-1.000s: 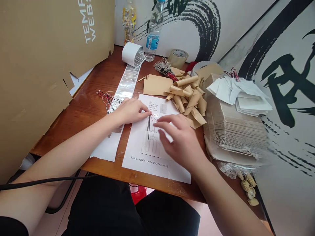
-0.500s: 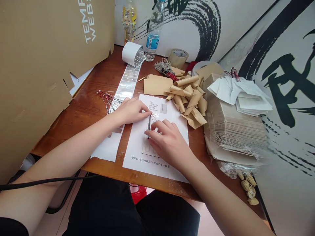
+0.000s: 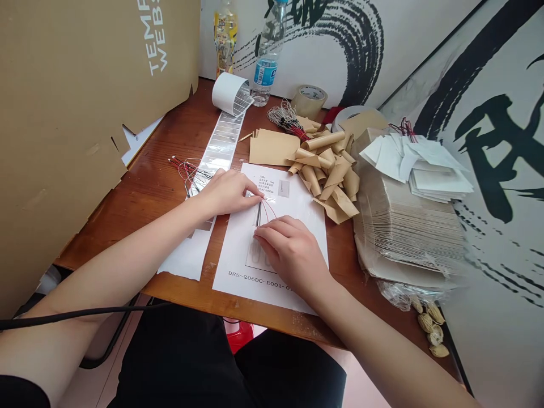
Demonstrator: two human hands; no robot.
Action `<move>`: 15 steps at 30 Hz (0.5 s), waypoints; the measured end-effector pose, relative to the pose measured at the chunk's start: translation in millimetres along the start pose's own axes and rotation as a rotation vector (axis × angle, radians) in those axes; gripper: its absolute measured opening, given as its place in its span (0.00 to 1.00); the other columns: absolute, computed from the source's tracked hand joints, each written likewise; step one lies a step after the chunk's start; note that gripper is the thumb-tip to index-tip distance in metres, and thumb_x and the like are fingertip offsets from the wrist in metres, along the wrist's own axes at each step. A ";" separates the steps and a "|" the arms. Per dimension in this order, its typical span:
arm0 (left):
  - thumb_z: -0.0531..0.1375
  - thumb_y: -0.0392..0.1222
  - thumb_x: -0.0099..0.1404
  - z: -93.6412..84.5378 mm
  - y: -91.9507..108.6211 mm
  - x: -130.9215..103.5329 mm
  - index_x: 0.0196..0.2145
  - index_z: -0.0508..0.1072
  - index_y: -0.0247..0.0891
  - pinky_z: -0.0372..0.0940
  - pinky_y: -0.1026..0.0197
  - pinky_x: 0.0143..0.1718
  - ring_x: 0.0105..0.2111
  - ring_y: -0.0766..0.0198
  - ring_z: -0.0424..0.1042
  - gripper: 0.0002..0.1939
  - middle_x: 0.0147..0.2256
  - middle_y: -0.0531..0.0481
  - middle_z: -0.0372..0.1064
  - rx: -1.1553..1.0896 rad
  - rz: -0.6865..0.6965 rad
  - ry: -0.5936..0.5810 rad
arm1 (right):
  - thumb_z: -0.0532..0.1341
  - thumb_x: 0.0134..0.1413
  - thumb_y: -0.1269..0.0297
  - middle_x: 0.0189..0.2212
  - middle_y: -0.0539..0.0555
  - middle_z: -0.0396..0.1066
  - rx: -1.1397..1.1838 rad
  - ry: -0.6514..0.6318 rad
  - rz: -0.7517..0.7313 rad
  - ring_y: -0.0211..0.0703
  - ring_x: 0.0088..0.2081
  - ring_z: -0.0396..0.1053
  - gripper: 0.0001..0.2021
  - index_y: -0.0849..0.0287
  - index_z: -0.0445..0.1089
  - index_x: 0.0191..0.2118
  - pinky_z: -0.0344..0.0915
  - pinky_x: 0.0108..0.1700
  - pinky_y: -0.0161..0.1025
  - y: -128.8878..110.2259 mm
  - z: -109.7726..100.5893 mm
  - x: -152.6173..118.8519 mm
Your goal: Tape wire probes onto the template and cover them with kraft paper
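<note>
The dark wires (image 3: 259,214) are lying over the printed sheet (image 3: 232,263), near the table's (image 3: 155,170) front edge, well in from its left and right edges. Their upper end is meeting the fingertips of the left hand (image 3: 236,194), which is pinching it between thumb and fingers with no gap showing. From that pinch the wires are running straight towards the table's front edge, and the right hand (image 3: 291,241) is sitting at their lower end, so each hand is touching or nearly touching one end. The right thumb and fingertips are almost meeting there; whether they are gripping the wires or only resting on them, one cannot tell.

The dark wires' long axis is pointing from the back edge to the front, nearly in line with the sheet's long sides. Two thin red wires (image 3: 269,206) are leaving the left pinch too, arching towards the table's right edge and dropping behind the right hand's knuckles. Beyond them, nearer the back edge, paper rolls (image 3: 335,170) are lying heaped, apart from both hands.
</note>
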State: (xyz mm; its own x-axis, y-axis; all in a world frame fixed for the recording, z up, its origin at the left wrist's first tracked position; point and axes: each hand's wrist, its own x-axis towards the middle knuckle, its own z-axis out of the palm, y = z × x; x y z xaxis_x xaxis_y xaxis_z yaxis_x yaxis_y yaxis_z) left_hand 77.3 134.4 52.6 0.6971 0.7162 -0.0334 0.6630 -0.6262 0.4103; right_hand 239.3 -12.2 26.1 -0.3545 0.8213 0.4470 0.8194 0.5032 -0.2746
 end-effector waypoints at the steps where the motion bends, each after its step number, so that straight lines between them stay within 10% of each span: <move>1: 0.60 0.52 0.69 0.8 -0.5 0.0 0.47 0.85 0.47 0.60 0.50 0.49 0.35 0.56 0.73 0.16 0.30 0.48 0.80 -0.009 0.000 0.002 | 0.58 0.68 0.73 0.36 0.56 0.81 0.001 -0.005 0.003 0.48 0.39 0.72 0.11 0.57 0.78 0.37 0.68 0.40 0.44 0.1 0.4 -0.4; 15: 0.66 0.54 0.64 7.6 -5.9 2.0 0.45 0.86 0.49 0.60 0.51 0.48 0.33 0.58 0.74 0.15 0.28 0.52 0.79 -0.051 0.010 0.055 | 0.58 0.68 0.71 0.36 0.56 0.82 0.046 0.029 0.061 0.49 0.38 0.78 0.11 0.57 0.78 0.37 0.71 0.41 0.47 -1.5 2.0 -3.6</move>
State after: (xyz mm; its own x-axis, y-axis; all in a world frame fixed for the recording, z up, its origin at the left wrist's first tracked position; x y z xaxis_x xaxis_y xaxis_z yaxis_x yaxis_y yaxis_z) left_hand 76.8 137.2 43.2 0.6864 0.7269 0.0204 0.6406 -0.6177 0.4560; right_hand 238.4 -15.4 23.2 -0.2906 0.8431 0.4524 0.8176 0.4644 -0.3404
